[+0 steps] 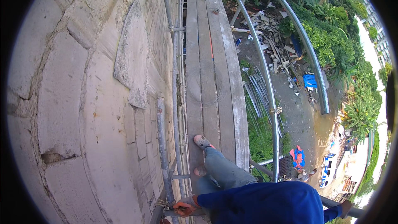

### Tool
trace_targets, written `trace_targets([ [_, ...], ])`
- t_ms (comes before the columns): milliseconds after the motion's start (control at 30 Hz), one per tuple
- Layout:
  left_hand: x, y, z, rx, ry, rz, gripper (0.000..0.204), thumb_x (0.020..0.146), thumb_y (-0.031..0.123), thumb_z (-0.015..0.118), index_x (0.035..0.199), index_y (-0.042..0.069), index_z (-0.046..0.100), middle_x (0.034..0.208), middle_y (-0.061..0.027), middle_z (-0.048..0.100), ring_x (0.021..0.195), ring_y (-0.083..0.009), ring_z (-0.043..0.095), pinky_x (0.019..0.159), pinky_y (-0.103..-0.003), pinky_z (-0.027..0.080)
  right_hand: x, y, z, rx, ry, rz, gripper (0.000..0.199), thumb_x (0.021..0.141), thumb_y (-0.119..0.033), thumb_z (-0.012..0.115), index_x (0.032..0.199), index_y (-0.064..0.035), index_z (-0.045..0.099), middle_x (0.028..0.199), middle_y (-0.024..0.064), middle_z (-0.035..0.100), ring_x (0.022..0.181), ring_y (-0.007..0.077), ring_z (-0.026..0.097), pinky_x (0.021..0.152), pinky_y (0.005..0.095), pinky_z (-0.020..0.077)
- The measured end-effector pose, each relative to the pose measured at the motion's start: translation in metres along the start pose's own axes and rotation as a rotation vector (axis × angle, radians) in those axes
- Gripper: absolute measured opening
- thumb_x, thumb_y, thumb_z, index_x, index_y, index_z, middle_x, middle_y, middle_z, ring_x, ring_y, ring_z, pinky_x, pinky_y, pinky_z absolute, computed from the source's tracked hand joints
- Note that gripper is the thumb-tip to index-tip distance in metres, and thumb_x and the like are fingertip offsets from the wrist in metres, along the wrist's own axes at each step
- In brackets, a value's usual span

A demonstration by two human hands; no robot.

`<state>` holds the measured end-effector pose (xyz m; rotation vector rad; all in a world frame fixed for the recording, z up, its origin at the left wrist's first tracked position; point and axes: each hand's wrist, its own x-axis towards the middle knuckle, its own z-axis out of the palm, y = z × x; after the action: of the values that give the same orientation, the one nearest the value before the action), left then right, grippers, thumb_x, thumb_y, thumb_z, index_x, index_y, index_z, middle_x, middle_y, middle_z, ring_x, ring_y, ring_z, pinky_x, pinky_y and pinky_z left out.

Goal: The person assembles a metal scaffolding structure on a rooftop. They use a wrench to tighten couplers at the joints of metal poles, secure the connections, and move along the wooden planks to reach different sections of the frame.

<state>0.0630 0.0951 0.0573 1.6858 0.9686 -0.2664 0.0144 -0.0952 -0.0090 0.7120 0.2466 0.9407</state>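
Note:
My left hand [185,208], in an orange and grey glove, is low in the view beside the wall-side scaffold upright [162,141]. Its fingers curl over a short horizontal scaffold pipe [168,213] near a joint. At the lower right, beyond my blue sleeve [265,203], my right hand [345,208] is closed on a dark scaffold pipe [356,213]; its fingers show only in part. My feet, in pinkish-grey shoes [202,142], stand on the plank walkway [226,112]. A loose coil of thin wire [203,85] lies on the planks ahead.
A rough block wall [62,99] rises along the left. Curved metal guard rails [269,79] run along the right, over a drop to the ground. Down there are rubble [275,43], piled pipes [256,93], a blue sheet [309,81], a person [307,176] and a vehicle [327,170].

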Motion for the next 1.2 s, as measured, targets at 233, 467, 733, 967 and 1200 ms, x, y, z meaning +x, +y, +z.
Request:
trace_targets([
  [233, 0.034, 0.057, 0.024, 0.188, -0.316, -0.062, 0.024, 0.087, 0.025, 0.073, 0.101, 0.006, 0.066, 0.096, -0.0065, 0.068, 0.089, -0.0174, 0.062, 0.084, -0.036, 0.049, 0.005, 0.008, 0.027, -0.573, 0.442, -0.199, 0.035, 0.106, -0.021, 0.039, 0.083, -0.0027, 0.056, 0.069, 0.0068, 0.056, 0.055, 0.0184, 0.05, 0.05, 0.0338, 0.0437],
  [467, 0.072, 0.051, 0.036, 0.284, -0.466, -0.094, 0.025, 0.088, 0.024, 0.072, 0.103, 0.005, 0.065, 0.098, -0.0073, 0.068, 0.091, -0.0177, 0.062, 0.085, -0.035, 0.049, 0.022, 0.002, 0.024, -0.805, 0.517, -0.273, 0.03, 0.103, -0.019, 0.041, 0.083, -0.0032, 0.057, 0.069, 0.0067, 0.056, 0.056, 0.0184, 0.051, 0.051, 0.0338, 0.0442],
  [733, 0.079, 0.045, 0.039, 0.322, -0.535, -0.133, 0.027, 0.088, 0.024, 0.071, 0.106, 0.004, 0.065, 0.1, -0.0082, 0.068, 0.093, -0.0181, 0.062, 0.086, -0.034, 0.05, 0.034, -0.029, 0.041, -0.975, 0.61, -0.269, 0.025, 0.099, -0.016, 0.043, 0.083, -0.0038, 0.057, 0.07, 0.0066, 0.056, 0.057, 0.0183, 0.052, 0.052, 0.0337, 0.0449],
  [967, 0.089, 0.059, 0.044, 0.395, -0.58, -0.168, 0.028, 0.089, 0.023, 0.07, 0.108, 0.003, 0.065, 0.102, -0.009, 0.068, 0.096, -0.0184, 0.062, 0.087, -0.034, 0.05, -0.01, -0.124, 0.065, -1.12, 0.795, -0.286, 0.021, 0.096, -0.014, 0.045, 0.082, -0.0043, 0.057, 0.07, 0.0065, 0.057, 0.058, 0.0182, 0.053, 0.053, 0.0337, 0.0455],
  [1200, 0.093, 0.064, 0.043, 0.458, -0.647, -0.183, 0.029, 0.089, 0.022, 0.07, 0.11, 0.002, 0.064, 0.103, -0.0098, 0.069, 0.098, -0.0187, 0.063, 0.088, -0.034, 0.05, 0.009, -0.085, 0.073, -1.109, 0.718, -0.411, 0.017, 0.093, -0.012, 0.046, 0.082, -0.0048, 0.057, 0.07, 0.0065, 0.057, 0.059, 0.0182, 0.054, 0.054, 0.0337, 0.046],
])
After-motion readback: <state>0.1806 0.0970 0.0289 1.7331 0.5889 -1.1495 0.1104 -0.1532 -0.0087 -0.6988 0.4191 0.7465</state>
